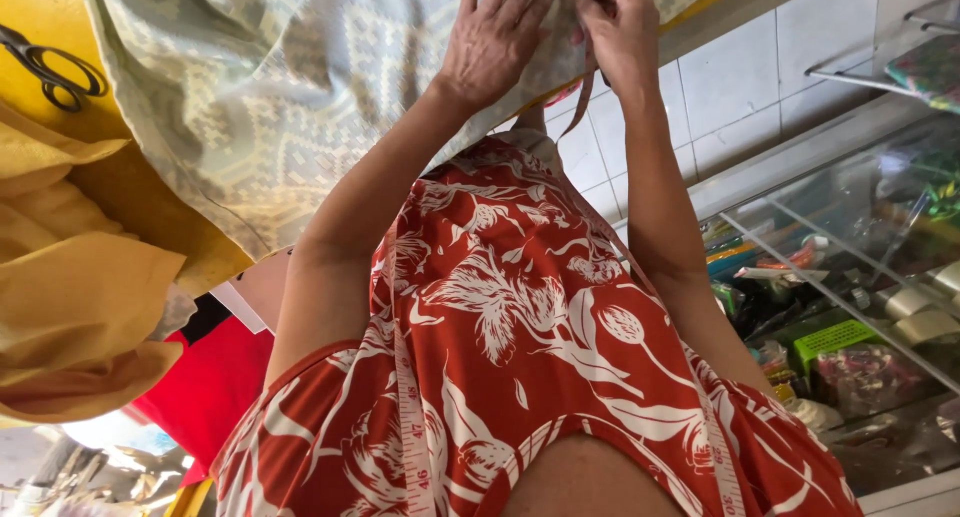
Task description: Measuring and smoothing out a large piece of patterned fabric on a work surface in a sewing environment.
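Observation:
A pale green patterned fabric (300,77) lies spread over a yellow table (150,197). My left hand (497,37) rests flat on the fabric near its edge, fingers apart, holding nothing. Right beside it, my right hand (620,27) pinches the fabric's edge between closed fingers. A thin brownish strip (583,102) hangs down from that pinch. Both arms reach out over my red flowered dress (520,327), and a measuring tape (410,417) hangs down its front.
Black scissors (50,72) lie on the yellow table at the far left. Folded yellow cloth (80,297) and a red cloth (210,377) sit at the left. A glass display case (850,307) full of small goods stands at the right, below a white tiled wall (740,77).

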